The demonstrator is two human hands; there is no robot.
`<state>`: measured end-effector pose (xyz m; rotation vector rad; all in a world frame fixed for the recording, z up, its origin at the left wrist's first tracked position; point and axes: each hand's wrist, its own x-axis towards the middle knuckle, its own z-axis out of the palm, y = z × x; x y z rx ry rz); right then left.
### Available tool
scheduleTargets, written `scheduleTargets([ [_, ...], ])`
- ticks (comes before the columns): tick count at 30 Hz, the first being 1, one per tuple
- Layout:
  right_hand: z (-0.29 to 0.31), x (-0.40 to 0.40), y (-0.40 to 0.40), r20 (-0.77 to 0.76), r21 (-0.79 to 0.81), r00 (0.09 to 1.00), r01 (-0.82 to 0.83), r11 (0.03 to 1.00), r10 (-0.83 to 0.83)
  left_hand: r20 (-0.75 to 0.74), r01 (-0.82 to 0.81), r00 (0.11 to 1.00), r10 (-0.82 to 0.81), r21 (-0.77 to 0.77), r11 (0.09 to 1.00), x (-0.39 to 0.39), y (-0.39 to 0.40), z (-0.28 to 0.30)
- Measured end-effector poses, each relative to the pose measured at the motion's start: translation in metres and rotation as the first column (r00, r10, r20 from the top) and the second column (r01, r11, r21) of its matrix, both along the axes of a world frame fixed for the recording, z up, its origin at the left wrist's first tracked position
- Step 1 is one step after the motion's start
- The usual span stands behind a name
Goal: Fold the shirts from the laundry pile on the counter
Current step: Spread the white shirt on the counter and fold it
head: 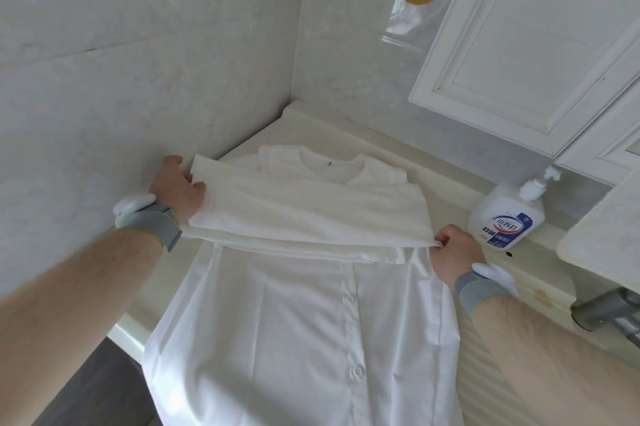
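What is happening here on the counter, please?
A person is folding shirts. The left hand and the right hand each grip one end of a folded cream shirt, holding it stretched over a white button shirt that lies flat on the counter and hangs over its front edge. A pump bottle stands to the right.

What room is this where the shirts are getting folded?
Probably a laundry or kitchen corner: a pale counter against tiled walls, white cabinets above, and a pump bottle beside the shirts.
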<state>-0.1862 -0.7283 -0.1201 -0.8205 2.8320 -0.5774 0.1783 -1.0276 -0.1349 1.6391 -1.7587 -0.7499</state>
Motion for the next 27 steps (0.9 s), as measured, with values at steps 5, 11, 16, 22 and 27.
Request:
scheduleTargets([
  [5,-0.001,0.014,0.001,0.161,0.034,0.979,0.118,0.992,-0.122,0.251,0.068,0.968,-0.008,-0.23,0.971,-0.007,0.043,0.009],
  [11,0.004,0.026,0.012,0.171,0.095,0.964,0.191,0.977,-0.205,0.564,0.533,0.776,-0.282,-0.348,0.771,-0.046,0.105,0.013],
  [16,0.013,0.049,0.023,0.244,0.189,0.934,0.22,0.957,-0.263,0.682,0.807,0.497,-0.537,-0.135,0.575,-0.104,0.163,-0.004],
  [22,0.012,0.056,0.07,0.499,0.216,0.825,0.178,0.96,-0.265,0.695,0.858,0.298,-0.655,0.107,0.503,-0.168,0.227,-0.011],
  [27,0.012,0.052,0.103,0.606,0.217,0.759,0.132,0.967,-0.239,0.728,0.821,0.266,-0.632,0.172,0.544,-0.174,0.243,-0.013],
])
